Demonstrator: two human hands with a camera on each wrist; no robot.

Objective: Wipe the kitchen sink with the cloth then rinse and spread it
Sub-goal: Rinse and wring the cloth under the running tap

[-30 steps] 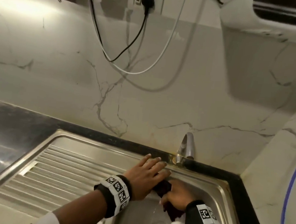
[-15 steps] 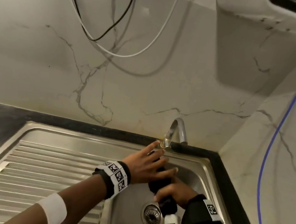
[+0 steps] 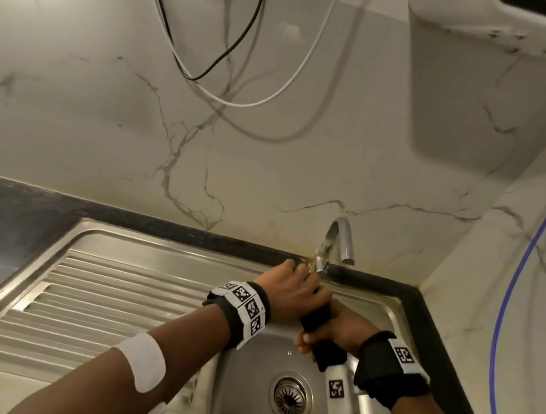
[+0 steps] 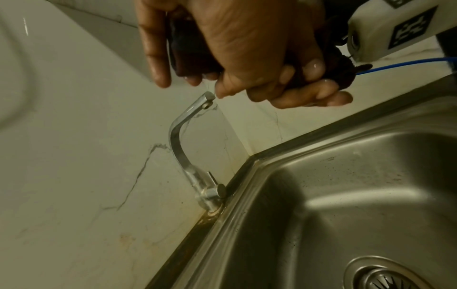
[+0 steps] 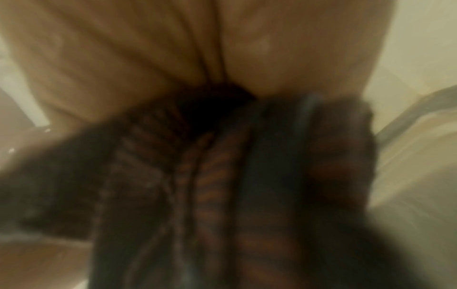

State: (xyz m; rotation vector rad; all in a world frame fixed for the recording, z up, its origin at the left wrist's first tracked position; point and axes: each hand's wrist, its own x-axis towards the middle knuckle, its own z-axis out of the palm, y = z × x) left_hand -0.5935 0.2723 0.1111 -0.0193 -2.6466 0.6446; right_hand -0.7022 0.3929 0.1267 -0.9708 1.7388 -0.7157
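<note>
Both hands hold the dark cloth, twisted into a roll, over the sink basin. Head view: the left hand grips the upper end of the roll, fingers curled round it, just beside the base of the tap. The right hand grips the lower end. The drain lies below both hands. A ribbed draining board adjoins the basin on the left, and a dark counter borders it.

Left wrist view: the left hand and the right hand are closed round the cloth, wet fingertips showing. The tap stands below them at the sink corner.

Right wrist view: blurred; the ribbed cloth fills the frame, emerging from the right hand.
</note>
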